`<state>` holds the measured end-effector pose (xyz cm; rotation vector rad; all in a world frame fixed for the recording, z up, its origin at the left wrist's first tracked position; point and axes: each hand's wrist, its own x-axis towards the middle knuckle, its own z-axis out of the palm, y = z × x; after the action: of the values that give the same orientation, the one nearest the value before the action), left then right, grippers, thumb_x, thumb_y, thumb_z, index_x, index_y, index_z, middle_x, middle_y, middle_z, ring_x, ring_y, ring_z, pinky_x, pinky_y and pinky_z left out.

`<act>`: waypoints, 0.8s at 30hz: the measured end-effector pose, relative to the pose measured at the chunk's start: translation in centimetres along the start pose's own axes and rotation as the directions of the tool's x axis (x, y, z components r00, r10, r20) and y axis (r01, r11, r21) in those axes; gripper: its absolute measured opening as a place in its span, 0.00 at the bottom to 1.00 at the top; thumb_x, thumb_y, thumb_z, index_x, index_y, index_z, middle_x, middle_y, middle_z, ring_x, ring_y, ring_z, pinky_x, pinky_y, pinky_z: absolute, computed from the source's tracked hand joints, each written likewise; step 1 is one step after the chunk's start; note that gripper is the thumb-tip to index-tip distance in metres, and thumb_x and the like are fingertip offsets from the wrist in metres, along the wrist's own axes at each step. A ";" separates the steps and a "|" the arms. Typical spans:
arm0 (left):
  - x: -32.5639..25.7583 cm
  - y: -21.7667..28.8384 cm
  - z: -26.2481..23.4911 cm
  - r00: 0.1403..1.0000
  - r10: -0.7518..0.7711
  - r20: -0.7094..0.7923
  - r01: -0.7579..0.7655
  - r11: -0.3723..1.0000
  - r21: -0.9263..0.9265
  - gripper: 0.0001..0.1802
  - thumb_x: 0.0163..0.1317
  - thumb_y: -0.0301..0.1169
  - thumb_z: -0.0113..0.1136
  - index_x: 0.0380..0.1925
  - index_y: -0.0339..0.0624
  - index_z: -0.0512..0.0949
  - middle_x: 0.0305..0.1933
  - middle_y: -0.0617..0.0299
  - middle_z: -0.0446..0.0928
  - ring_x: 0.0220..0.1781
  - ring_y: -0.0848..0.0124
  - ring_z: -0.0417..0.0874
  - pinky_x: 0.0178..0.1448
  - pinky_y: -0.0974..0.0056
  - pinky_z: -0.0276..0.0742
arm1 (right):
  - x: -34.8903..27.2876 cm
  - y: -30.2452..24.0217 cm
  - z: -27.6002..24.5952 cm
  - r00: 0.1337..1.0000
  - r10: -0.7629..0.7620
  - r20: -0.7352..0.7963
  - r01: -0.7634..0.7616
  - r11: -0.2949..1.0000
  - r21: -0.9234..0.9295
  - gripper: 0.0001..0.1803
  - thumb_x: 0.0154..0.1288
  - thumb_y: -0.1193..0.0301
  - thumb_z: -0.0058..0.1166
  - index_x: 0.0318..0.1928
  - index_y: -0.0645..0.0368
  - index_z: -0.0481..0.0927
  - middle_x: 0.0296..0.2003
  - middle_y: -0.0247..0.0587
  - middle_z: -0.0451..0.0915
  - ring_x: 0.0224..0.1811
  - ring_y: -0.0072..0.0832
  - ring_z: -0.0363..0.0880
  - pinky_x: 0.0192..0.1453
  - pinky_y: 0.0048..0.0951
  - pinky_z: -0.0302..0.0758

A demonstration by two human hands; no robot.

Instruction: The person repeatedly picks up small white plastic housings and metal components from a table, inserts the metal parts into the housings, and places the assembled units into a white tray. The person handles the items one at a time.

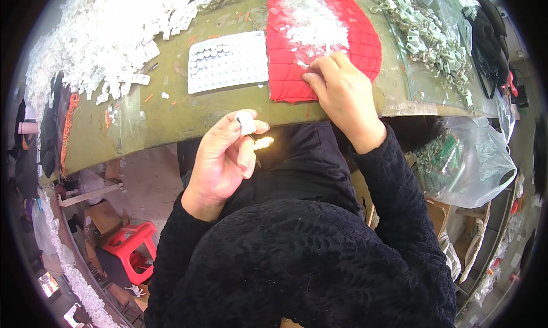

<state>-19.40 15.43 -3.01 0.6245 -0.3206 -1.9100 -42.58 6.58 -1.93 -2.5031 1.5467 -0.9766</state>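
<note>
My left hand (216, 167) is raised in front of the table's near edge. Thumb and fingers pinch a small white plastic case (246, 123). Just below the case, a small string of warm yellow lights (264, 143) glows by my fingers. My right hand (349, 97) rests over a red quilted cloth (286, 89), its thumb and forefinger pressed together. Whatever may be between those fingertips is too small to tell. They are at the near edge of a heap of small clear plastic pieces (314, 25). Left of the cloth lies a white tray (251, 45) with round silver button cells in part of it.
A large heap of white plastic cases (108, 37) covers the table's far left. White cases with wires (434, 45) lie at the far right. A clear plastic bag (485, 165) hangs below the table's right side. A red stool (132, 249) stands on the lower left.
</note>
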 end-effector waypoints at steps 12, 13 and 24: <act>0.2 -0.9 0.6 0.998 -0.049 -0.043 0.055 0.987 0.154 0.18 0.71 0.34 0.53 0.54 0.31 0.72 0.44 0.47 0.82 0.19 0.74 0.77 0.17 0.70 0.72 | 0.3 0.1 -1.7 0.927 0.268 0.261 -0.372 0.736 0.565 0.05 0.65 0.76 0.58 0.40 0.63 0.79 0.32 0.39 0.81 0.29 0.25 0.77 0.35 0.28 0.76; 0.2 -1.0 0.6 0.996 -0.072 -0.057 0.079 0.987 0.141 0.18 0.71 0.34 0.53 0.54 0.31 0.72 0.43 0.47 0.82 0.19 0.74 0.77 0.17 0.70 0.72 | 0.2 -0.4 -2.0 0.923 0.254 0.291 -0.384 0.673 0.632 0.06 0.66 0.76 0.57 0.42 0.62 0.80 0.32 0.33 0.80 0.30 0.19 0.75 0.34 0.23 0.73; -0.3 -0.7 0.7 0.998 -0.016 0.065 0.015 1.000 0.022 0.14 0.74 0.34 0.50 0.51 0.35 0.72 0.40 0.47 0.83 0.17 0.73 0.78 0.18 0.71 0.73 | -0.8 -6.9 -1.8 0.826 0.178 0.534 -0.560 0.361 0.746 0.05 0.70 0.80 0.52 0.45 0.62 0.76 0.35 0.34 0.81 0.31 0.14 0.76 0.35 0.19 0.74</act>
<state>-20.26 15.94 -2.73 0.5809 -0.3792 -1.9470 -38.34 11.25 1.54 -1.3503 0.9733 -0.8282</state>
